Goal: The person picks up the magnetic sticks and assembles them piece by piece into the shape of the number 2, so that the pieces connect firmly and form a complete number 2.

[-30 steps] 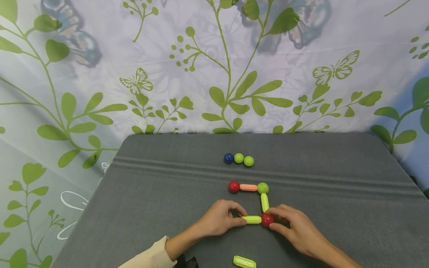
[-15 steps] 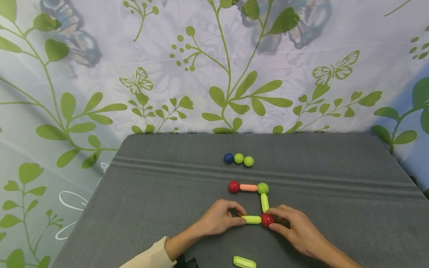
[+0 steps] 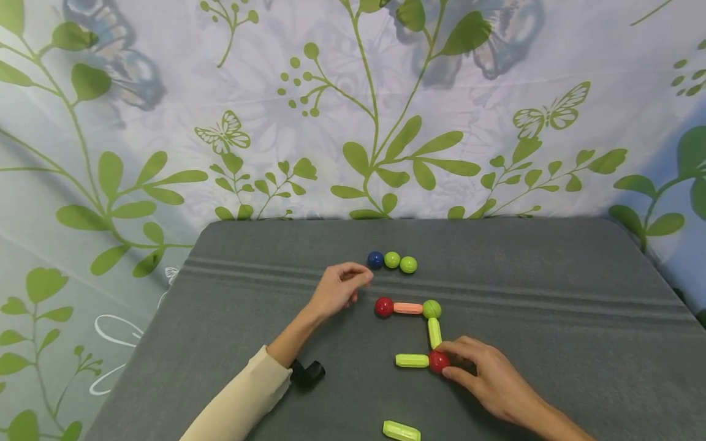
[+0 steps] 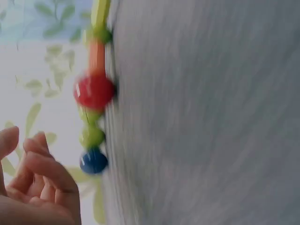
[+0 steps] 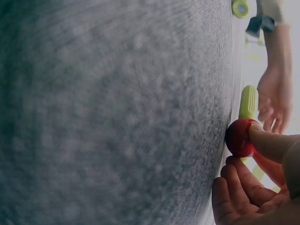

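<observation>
My right hand [image 3: 485, 376] pinches the near red ball [image 5: 240, 137] between thumb and fingers. From that ball a lime stick [image 3: 412, 361] points left, and another lime stick [image 3: 434, 334] runs back to a green ball [image 3: 432, 309]. An orange stick [image 3: 408, 308] links the green ball to a second red ball [image 3: 384, 307]. My left hand [image 3: 339, 288], its fingers loosely bent around nothing, hovers left of the blue ball [image 3: 375, 260]. Two lime balls [image 3: 392, 260] sit beside the blue one in a row.
A loose lime stick [image 3: 401, 430] lies at the near edge of view. The grey cloth-covered table [image 3: 220, 343] reaches back to a leaf-patterned curtain [image 3: 309, 122]. A black wrist device [image 3: 309, 373] sits at the left cuff.
My left hand has let go of the left-pointing lime stick and moved back and left toward the blue ball. The right hand keeps its hold on the red ball.
</observation>
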`<state>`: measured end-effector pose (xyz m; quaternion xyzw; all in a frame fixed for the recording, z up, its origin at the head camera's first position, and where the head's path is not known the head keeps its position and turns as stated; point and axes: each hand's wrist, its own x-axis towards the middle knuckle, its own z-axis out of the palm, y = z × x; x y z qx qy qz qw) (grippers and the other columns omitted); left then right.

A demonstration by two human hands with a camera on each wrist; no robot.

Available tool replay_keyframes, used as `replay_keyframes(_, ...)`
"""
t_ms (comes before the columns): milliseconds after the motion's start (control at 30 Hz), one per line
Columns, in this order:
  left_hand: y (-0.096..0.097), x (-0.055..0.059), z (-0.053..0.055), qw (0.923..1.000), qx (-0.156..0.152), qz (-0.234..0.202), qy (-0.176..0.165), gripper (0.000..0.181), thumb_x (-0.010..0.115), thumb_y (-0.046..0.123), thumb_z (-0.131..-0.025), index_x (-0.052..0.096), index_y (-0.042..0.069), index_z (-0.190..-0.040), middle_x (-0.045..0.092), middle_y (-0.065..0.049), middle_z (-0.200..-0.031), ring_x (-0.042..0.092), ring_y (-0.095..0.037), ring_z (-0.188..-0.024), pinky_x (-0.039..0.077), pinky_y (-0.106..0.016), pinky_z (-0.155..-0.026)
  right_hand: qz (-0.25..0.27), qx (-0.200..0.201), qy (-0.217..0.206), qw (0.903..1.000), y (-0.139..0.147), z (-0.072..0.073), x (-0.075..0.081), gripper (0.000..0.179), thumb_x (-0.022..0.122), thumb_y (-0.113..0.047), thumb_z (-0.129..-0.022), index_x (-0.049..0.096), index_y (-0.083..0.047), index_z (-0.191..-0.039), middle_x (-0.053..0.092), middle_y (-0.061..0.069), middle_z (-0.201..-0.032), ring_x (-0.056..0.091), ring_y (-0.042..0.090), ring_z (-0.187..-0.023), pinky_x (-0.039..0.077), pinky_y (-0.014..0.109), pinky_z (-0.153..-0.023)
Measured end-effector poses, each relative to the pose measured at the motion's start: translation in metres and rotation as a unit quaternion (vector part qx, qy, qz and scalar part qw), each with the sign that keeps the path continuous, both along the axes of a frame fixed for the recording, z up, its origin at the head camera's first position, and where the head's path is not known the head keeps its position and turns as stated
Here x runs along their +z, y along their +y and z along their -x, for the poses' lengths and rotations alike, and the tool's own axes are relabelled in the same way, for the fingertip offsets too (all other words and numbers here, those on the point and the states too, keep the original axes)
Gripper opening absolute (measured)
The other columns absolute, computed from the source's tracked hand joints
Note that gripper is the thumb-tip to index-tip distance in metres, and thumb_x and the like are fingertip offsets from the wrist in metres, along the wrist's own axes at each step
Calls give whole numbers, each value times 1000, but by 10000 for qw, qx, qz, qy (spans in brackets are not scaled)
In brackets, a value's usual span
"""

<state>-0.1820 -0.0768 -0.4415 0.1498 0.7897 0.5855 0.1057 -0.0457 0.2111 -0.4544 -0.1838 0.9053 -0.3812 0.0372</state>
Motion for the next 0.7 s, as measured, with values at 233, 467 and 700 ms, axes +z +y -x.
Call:
replay_keyframes(233,6,-7,35,9977,683,-9,20,33,68,22,-96,64,2,-122,63,-10,-111,59,-37,-72,45,-30,-51,-25,-38,14,10000,0,0,1,29,78,-20,-86,70,-22,-114,61,-19,-95,54,1,-83,49,28,-70)
replay_keyframes(467,13,-12,49,9971,524,548,81,46,68,19,-95,56,7,-138,56,-16,-133,64,-29,-75,49,-30,-55,-90,-49,65,9999,-1,0,1,30,78,-18,-85,70,-22,-114,60,-19,-95,53,1,-82,49,28,-70)
replay_keyframes(700,14,-21,58,9950,323,942,-25,42,71,19,-93,62,11,-133,60,-11,-127,62,-19,-70,50,-29,-54,-99,-15,28,9999,-1,-1,1,30,78,-19,-86,70,-22,-115,61,-19,-96,53,1,-83,49,28,-71)
